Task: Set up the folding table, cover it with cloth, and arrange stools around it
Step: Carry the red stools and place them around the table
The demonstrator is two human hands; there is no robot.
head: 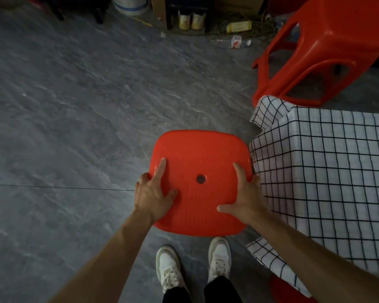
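Two hands on one red stool (200,182), seen straight down onto its seat. Left hand (154,196) lies at the seat's left edge, index finger pointing out flat, thumb spread across the top, other fingers curled over the rim. Right hand (243,196) mirrors it at the right edge: thumb stretched inward, one finger flat on top, the rest wrapped over the side. Both forearms reach in from the near edge. Stool sits just left of the table's checked cloth (328,171), above white sneakers (169,270). Another red stool (319,51) is tilted at far right, beyond the table.
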